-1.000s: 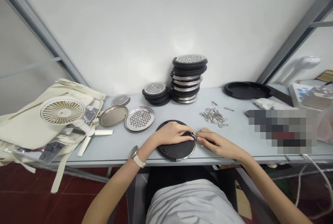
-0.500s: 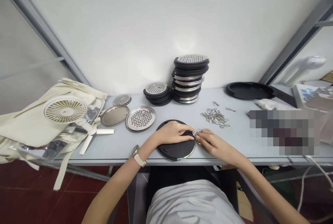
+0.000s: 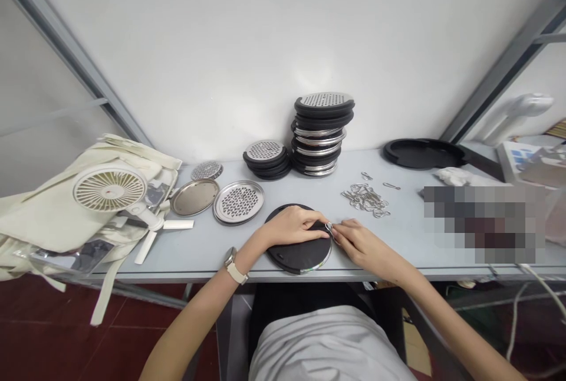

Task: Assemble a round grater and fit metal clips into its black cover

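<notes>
A round black plate (image 3: pixel 298 254) with a shiny metal rim lies near the table's front edge. Across its top my left hand (image 3: pixel 295 225) presses down and grips it, thumb and forefinger reaching the right rim. My right hand (image 3: pixel 360 246), fingers closed, pinches a small metal wire clip (image 3: pixel 329 226) against that rim. Part of the clip is hidden by my fingers. Beyond my right hand lies a pile of similar wire clips (image 3: pixel 365 198), with a couple of loose ones beside it.
Behind the plate stand a tall stack of black-rimmed discs (image 3: pixel 318 148) and a lower stack (image 3: pixel 265 160) topped by a perforated plate. A metal grater disc (image 3: pixel 239 202) and a plain metal disc (image 3: pixel 195 196) lie left. A white fan (image 3: pixel 110 189) rests on a cream bag (image 3: pixel 53 216).
My right hand has shifted slightly and the clip sits at a different angle on the rim. My left hand stays on the plate. The view has moved a little.
</notes>
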